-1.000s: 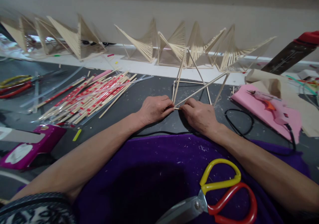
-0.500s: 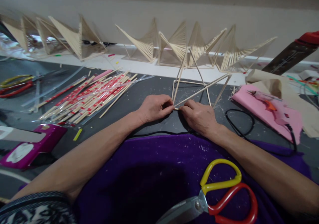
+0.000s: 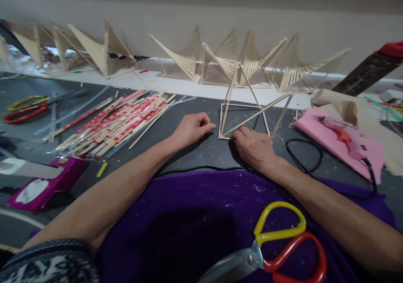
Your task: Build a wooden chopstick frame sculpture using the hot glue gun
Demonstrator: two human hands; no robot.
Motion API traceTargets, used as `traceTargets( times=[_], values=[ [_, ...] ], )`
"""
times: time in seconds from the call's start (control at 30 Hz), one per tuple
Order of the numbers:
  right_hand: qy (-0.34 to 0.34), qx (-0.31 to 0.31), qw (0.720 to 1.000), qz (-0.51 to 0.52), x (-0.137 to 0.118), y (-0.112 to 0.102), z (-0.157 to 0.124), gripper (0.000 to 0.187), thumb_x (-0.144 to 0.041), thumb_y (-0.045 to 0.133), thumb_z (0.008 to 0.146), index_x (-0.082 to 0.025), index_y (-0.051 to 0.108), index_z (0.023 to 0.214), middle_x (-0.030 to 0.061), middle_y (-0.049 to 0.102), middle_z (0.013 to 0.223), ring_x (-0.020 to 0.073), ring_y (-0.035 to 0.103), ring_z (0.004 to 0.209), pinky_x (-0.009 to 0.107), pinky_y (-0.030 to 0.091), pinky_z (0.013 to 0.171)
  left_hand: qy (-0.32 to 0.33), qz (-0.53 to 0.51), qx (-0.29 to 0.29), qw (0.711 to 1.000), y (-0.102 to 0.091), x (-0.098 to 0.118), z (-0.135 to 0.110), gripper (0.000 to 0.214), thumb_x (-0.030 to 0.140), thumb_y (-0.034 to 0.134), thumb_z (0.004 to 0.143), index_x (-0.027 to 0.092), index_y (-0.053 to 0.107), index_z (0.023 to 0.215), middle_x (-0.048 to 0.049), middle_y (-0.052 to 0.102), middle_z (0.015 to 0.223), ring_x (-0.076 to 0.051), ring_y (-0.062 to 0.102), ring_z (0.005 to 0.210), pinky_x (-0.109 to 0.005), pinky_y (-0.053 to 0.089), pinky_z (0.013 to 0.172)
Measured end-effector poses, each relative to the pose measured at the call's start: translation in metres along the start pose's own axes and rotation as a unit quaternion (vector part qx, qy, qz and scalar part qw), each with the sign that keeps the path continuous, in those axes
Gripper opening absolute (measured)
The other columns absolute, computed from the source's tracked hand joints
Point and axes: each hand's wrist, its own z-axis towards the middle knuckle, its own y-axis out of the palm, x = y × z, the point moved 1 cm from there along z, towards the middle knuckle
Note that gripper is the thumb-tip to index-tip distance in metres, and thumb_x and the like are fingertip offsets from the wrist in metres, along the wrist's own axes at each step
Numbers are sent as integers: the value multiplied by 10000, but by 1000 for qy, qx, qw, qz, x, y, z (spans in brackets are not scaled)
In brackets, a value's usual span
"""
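Observation:
A frame of thin wooden sticks (image 3: 244,113) stands on the grey table, with two raised peaks and slanting sticks that meet at its near left corner. My right hand (image 3: 255,146) is closed on the frame's near bottom stick; the fingertips are partly hidden. Just left of the near corner, apart from the frame, is my left hand (image 3: 192,129). Its thumb is stretched out, the fingers are loosely bent, and nothing shows between them. A purple cloth (image 3: 176,199) covers my lap, and on it lie scissors (image 3: 285,243) with one yellow and one red handle.
Plastic-wrapped wooden sticks (image 3: 122,125) lie to the left, near a purple device (image 3: 47,184) and second scissors (image 3: 28,108). Finished stick models (image 3: 220,62) line the back. At right, a pink glue gun (image 3: 346,138) rests on pink sheeting (image 3: 317,127), its black cable (image 3: 302,169) trailing; a bottle (image 3: 362,73) leans behind.
My left hand has let go of the frame's near left corner and drawn back a little to the left. My right hand stays on the near bottom stick.

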Motion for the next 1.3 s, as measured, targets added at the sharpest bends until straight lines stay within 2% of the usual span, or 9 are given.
traceTargets(
  times=[0.1, 0.17, 0.3, 0.47, 0.7, 1.3],
  values=[
    [9, 20, 1000, -7, 1, -2, 0, 288, -187, 351, 957, -162, 638, 945, 79, 643, 935, 151, 571, 751, 304, 197, 547, -26, -64, -11, 998, 0, 0, 1, 71, 223, 609, 760, 181, 553, 771, 30, 584, 539, -89, 527, 476, -210, 385, 477],
    [14, 33, 999, -7, 2, -4, 0, 298, -193, 342, 963, -171, 639, 948, 70, 644, 932, 146, 567, 753, 302, 194, 549, -53, -123, -29, 991, 1, 2, 0, 77, 168, 592, 753, 180, 573, 827, 31, 583, 553, -73, 486, 427, -203, 352, 426],
    [11, 52, 999, -2, 4, -4, -1, 301, -215, 344, 972, -183, 643, 973, 54, 653, 955, 139, 570, 767, 297, 202, 552, -110, -196, -101, 969, 1, 9, -4, 112, 241, 559, 826, 160, 634, 805, -3, 615, 586, -48, 393, 364, -203, 252, 349],
    [12, 62, 998, -2, 2, -4, -1, 287, -217, 362, 968, -185, 646, 972, 46, 661, 955, 139, 576, 766, 303, 205, 552, -147, -217, -169, 950, 3, 13, -7, 196, 299, 610, 823, 149, 640, 702, -28, 657, 624, -52, 460, 392, -192, 277, 343],
    [7, 58, 998, -12, 1, 0, -2, 277, -209, 366, 955, -174, 639, 933, 56, 653, 925, 145, 569, 750, 305, 195, 550, -138, -190, -162, 959, 7, 15, -9, 153, 246, 614, 809, 146, 609, 693, -15, 642, 625, -51, 483, 404, -171, 301, 352],
    [8, 32, 999, -11, 0, -1, -1, 285, -204, 353, 954, -172, 635, 939, 70, 650, 935, 155, 575, 735, 302, 193, 546, -33, -45, -142, 988, 7, 11, -8, 212, 321, 545, 810, 173, 592, 667, 15, 562, 537, -84, 490, 433, -203, 362, 445]
  ],
)
